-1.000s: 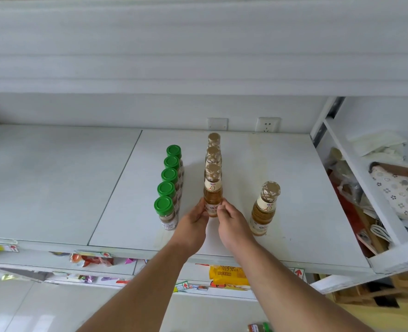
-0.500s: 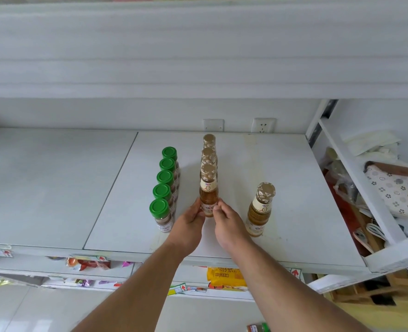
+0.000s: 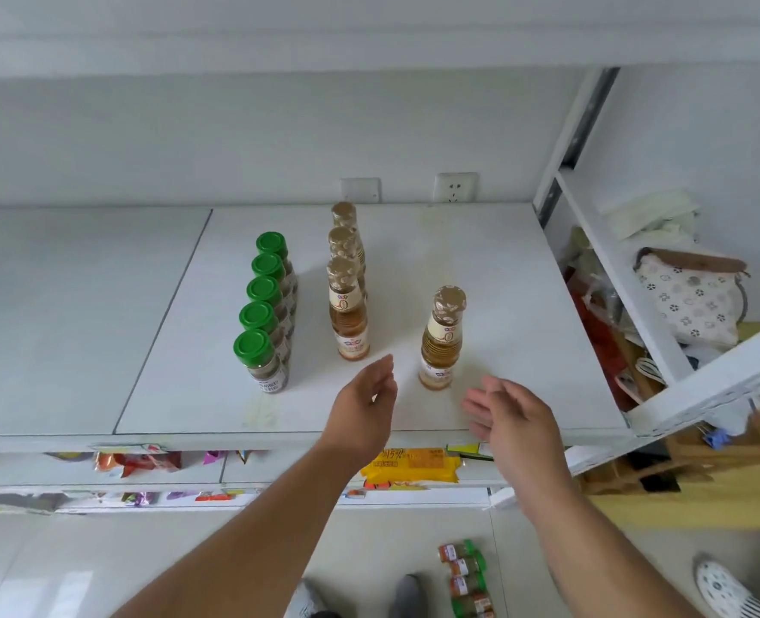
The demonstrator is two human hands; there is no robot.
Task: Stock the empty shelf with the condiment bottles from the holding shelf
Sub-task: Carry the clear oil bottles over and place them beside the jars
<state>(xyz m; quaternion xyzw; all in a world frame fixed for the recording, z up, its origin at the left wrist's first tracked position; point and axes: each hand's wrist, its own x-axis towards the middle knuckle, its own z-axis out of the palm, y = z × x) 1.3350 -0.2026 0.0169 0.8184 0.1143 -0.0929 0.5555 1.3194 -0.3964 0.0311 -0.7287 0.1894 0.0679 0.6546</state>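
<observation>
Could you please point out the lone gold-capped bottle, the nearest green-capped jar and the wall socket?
lone gold-capped bottle (image 3: 441,350): head view, on its amber body.
nearest green-capped jar (image 3: 253,347): head view, on its lid.
wall socket (image 3: 455,187): head view, on its faceplate.

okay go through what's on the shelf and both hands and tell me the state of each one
green-capped jars: five, upright, capped, one row front to back.
gold-capped bottles in the row: three, upright, capped.
lone gold-capped bottle: upright, capped, apart to the right of the row.
left hand: open, holding nothing.
right hand: open, holding nothing.
shelf: bare at right of the bottles.
jars on the floor: lying down.
</observation>
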